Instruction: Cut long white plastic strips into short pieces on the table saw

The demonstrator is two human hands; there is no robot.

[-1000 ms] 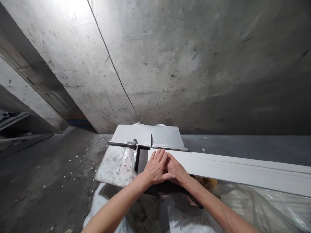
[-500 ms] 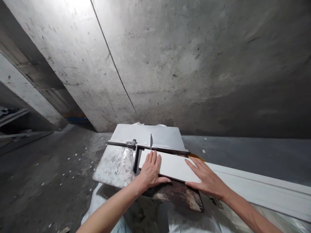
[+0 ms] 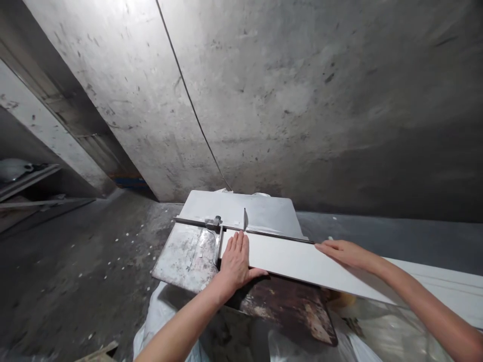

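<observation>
The left hand (image 3: 237, 259) lies flat, its fingers side by side and its thumb out along the near edge, on one end of a long, flat, smooth white board (image 3: 287, 256). The right hand (image 3: 349, 251) touches the board's far edge, fingers close together; I cannot tell if it pinches. The board has straight sides and lies on the stained white and brown worktop (image 3: 181, 254), just beside a long thin metal bar (image 3: 279, 236). A thin dark blade (image 3: 245, 219) stands up near the left fingertips.
</observation>
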